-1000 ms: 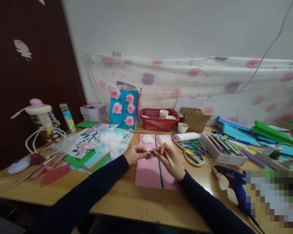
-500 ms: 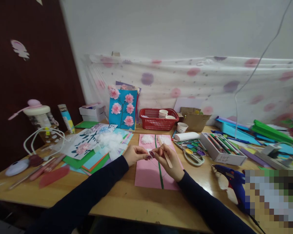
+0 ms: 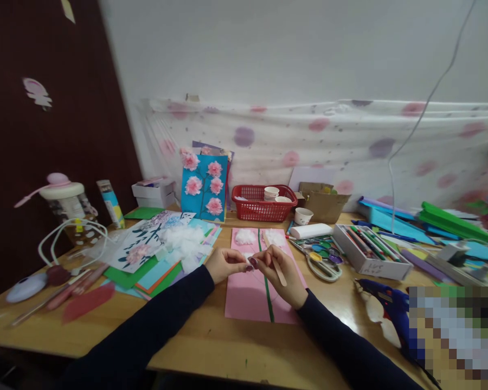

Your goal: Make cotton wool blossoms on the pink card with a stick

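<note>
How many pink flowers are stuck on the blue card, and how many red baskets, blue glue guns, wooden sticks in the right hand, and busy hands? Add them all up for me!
Pink flowers on the blue card: 5
Red basket: 1
Blue glue gun: 1
Wooden stick: 1
Hands, left hand and right hand: 2
Total: 10

Your left hand [image 3: 228, 264] and right hand [image 3: 283, 275] hide part of the pink sheet [image 3: 244, 301]; the white bit [image 3: 249, 262] between them is too small to identify. Right of the sheet, pixelation [image 3: 457, 337] covers some of the glue gun [image 3: 391, 302].
</note>
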Demonstrator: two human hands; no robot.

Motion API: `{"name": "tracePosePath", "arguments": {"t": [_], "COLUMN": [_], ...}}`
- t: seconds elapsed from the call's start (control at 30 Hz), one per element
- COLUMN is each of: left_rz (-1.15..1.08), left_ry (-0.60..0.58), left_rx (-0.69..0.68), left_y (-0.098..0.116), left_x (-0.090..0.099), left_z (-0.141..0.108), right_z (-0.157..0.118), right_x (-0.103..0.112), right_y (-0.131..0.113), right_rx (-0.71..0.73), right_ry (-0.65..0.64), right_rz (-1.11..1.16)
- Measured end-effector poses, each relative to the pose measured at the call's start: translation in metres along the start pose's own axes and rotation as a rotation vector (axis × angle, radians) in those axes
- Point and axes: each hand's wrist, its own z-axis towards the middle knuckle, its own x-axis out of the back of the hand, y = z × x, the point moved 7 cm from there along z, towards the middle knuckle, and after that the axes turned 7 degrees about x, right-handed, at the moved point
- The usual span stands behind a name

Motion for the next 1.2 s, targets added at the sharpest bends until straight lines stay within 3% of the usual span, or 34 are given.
{"name": "tracePosePath", "arguments": {"t": [0.3,0.57,0.8,1.2], "left_rz": [0.032,0.086,-0.005,0.017], "left_ry": [-0.121,-0.068,-0.088,-0.089], "left_rx": [-0.076,-0.075,-0.068,-0.06], "left_y": [0.012,0.013,0.01,0.012], "left_x": [-0.004,-0.002,-0.003,-0.006], "left_z": [-0.004,-0.005,-0.003,-0.005], "right_z": [0.001,0.0,0.003,0.003], "right_x": [-0.005,-0.003,0.001,-0.003], "right_y": [-0.007,-0.001,0.0,-0.005], "right_rx": [0.048,0.036,0.022,0.015], "right_ry": [-0.066,-0.051,0.031,0.033], "right_rz": [-0.019,0.018,0.056,0.134]}}
